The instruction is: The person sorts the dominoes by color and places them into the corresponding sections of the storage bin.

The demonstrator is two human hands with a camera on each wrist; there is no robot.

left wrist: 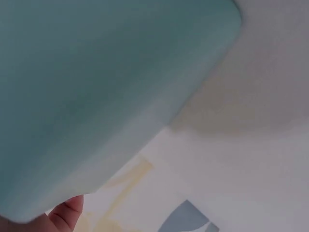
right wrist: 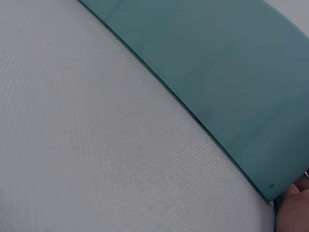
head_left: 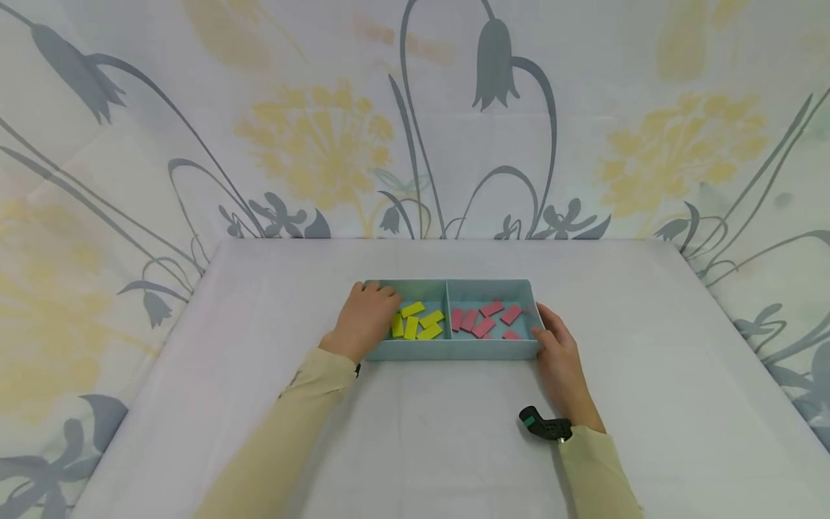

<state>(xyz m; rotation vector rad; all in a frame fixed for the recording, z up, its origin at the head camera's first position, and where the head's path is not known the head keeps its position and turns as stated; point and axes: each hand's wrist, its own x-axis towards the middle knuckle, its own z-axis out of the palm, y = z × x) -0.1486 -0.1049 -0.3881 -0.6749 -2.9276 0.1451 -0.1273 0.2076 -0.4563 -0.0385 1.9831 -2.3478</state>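
A shallow pale teal box [head_left: 447,351] with two compartments lies on the table. Several yellow domino-like blocks [head_left: 411,328] are scattered in its left compartment. The right one contains several pink blocks [head_left: 483,327] of similar shape. At the left end, my left hand [head_left: 364,317] grips the box, covering that side wall. My right hand [head_left: 559,353] holds the right end, thumb at the front corner and fingers along the outer side. The left wrist view shows the box wall [left wrist: 96,72] with a fingertip [left wrist: 70,210] at its edge; the right wrist view shows the front wall [right wrist: 203,63].
White cloth covers the table [head_left: 447,440]. A flower-patterned curtain [head_left: 447,144] stands behind it and along both sides. A black wrist device [head_left: 545,425] is strapped at my right wrist.
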